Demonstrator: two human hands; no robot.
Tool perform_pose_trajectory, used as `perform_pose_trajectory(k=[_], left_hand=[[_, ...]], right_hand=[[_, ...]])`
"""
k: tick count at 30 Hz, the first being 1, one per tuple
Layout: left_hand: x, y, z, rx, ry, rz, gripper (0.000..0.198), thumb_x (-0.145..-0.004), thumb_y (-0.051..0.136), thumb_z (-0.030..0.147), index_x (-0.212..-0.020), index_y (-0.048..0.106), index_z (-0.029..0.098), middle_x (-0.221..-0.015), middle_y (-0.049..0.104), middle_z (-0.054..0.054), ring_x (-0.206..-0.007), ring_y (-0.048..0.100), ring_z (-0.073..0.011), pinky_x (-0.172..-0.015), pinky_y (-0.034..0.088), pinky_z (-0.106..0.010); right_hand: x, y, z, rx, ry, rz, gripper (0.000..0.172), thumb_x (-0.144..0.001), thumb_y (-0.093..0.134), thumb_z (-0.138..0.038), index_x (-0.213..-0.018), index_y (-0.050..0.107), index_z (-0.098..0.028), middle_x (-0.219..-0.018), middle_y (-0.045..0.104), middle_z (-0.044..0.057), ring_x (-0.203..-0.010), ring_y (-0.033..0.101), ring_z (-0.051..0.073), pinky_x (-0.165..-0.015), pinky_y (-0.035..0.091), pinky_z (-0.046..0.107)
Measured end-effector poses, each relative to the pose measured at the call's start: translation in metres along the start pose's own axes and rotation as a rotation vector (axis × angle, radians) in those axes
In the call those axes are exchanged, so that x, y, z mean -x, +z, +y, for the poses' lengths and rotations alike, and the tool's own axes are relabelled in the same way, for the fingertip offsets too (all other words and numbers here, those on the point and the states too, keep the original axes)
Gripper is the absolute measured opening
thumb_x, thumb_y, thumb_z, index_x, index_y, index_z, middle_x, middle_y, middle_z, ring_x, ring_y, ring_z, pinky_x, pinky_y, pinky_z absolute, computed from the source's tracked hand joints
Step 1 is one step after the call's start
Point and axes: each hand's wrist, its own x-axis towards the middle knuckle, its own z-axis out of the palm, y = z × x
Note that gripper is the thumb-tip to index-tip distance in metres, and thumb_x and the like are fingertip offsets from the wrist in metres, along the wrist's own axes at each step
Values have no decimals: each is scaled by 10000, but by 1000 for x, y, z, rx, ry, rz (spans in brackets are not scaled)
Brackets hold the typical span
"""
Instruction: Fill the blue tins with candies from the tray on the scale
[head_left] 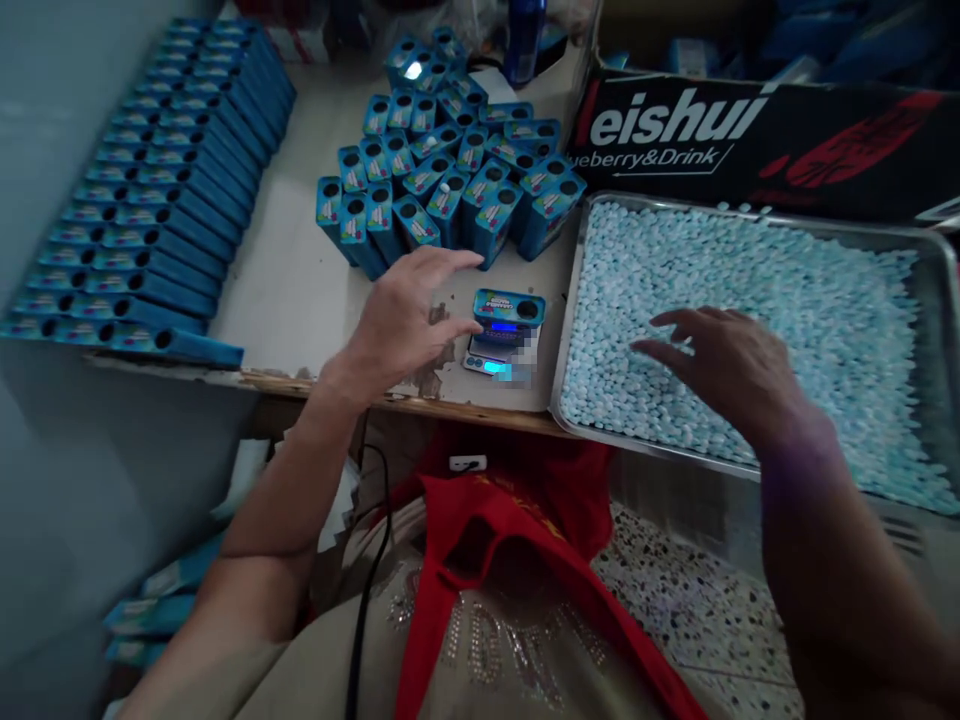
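Note:
A small blue printed box (510,304) with a dark round hole in its top stands on a small digital scale (487,350), whose display is lit. Just left of them is my left hand (405,315), thumb and fingers spread apart around empty air; its thumb tip comes close to the box. Over the metal tray (559,385) hovers my right hand (720,365), thumb and forefinger slightly apart, nothing visible between them. Pale blue and white candy-like pellets (825,300) fill the tray. Whether the right fingertips touch the pellets I cannot tell.
Behind the scale stand several blue boxes (450,180) in a loose cluster. Long rows of similar boxes (165,190) line the table's left side. A black carton (750,140) sits behind the tray. A black cable (367,600) hangs below the table edge.

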Motion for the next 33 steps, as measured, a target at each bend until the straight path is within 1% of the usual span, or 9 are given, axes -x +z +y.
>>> perform_pose_trajectory(k=[3,7,10,16,20,24,27,30,33], left_hand=[[-9,11,13,-116,39,-100,706,-917,959,215,-1559,665,234,-1565,703,-100,-1472,659,-364,-1327,509,-547],[-19,28,21,-193,120,-177,814,-859,975,139,-1592,625,177,-1628,651,-162,-1526,608,-391,-1323,488,-558],[-24,39,19,-196,165,-199,817,-854,976,130,-1587,615,160,-1635,640,-192,-1535,600,-399,-1315,490,-573],[-24,49,8,-224,146,-214,884,-789,1055,186,-1561,625,172,-1542,691,-200,-1423,667,-421,-1220,569,-587],[-22,43,0,-142,130,-210,916,-780,1076,242,-1574,623,191,-1533,693,-185,-1412,672,-410,-1220,573,-569],[-18,33,-7,-40,103,-180,874,-820,1034,195,-1589,618,203,-1584,673,-171,-1473,650,-390,-1270,538,-556],[-14,30,-11,-7,74,-164,843,-839,1012,156,-1584,619,185,-1582,680,-166,-1491,648,-369,-1291,524,-539],[-10,30,-14,24,50,-145,796,-861,1005,172,-1564,632,188,-1559,701,-148,-1477,666,-349,-1290,532,-527],[-11,30,-14,38,22,-110,763,-877,986,162,-1559,645,198,-1541,716,-132,-1455,685,-342,-1288,538,-528]], right_hand=[[10,5,0,41,-203,-6,470,-1016,840,-574,-1321,831,-216,-1237,776,231,-1145,690,434,-934,534,527],[-9,0,-18,-126,-234,104,298,-1067,786,-419,-1277,824,-211,-1138,779,185,-1086,720,383,-943,542,486],[-50,-6,-37,-205,-191,220,298,-1053,770,-305,-1324,806,-186,-1180,771,179,-1021,721,328,-925,528,448],[-151,-9,-67,-213,-173,237,482,-909,611,-40,-1349,775,-149,-1306,740,182,-1080,705,299,-1035,536,445],[-176,-16,-80,-216,-236,223,336,-946,606,-89,-1179,806,-224,-1202,757,135,-1148,708,335,-1058,529,484],[-149,-14,-73,61,-139,-40,105,-937,722,-125,-900,783,-202,-929,740,140,-1036,738,377,-967,522,532],[-98,5,-60,221,-74,-206,18,-933,792,-192,-929,790,-210,-899,744,134,-943,742,370,-875,551,503],[-43,31,-45,197,-96,-177,199,-1046,641,-200,-1173,794,-191,-1171,777,196,-1009,754,357,-841,557,449],[-9,44,-29,137,-168,-129,281,-1075,531,-166,-1148,801,-199,-1137,798,187,-1056,751,365,-904,565,472]])
